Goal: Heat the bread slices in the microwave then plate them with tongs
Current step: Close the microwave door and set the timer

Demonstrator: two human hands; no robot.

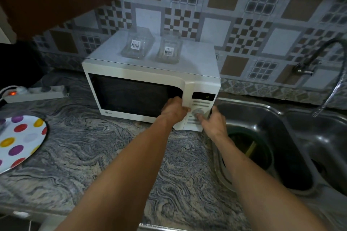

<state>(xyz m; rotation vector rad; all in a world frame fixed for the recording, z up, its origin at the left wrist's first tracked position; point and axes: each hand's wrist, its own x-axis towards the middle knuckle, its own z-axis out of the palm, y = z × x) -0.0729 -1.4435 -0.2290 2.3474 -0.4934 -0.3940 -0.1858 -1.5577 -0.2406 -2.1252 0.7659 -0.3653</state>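
Two bare forearms reach from the near edge across the marbled grey table point(90, 155); at near left, a white plate point(20, 140) with coloured dots lies on the table, partly out of view; at right, a steel sink point(277, 118) holds a dark round bowl point(249, 152); the left hand point(173, 109) has its grip curled round the right edge of the door of the white microwave point(150, 88), fingers tucked into the handle recess; the right hand point(214, 122) pinches the round dial point(198, 113) on the control panel, thumb and fingers about it; the door is closed and its window dark, so the bread slices cannot be seen; two clear glass containers point(138, 45) with barcode labels stand on the microwave's top; at far left lies a power strip point(35, 93); a faucet point(319, 56) rises before the patterned tile wall point(244, 24).
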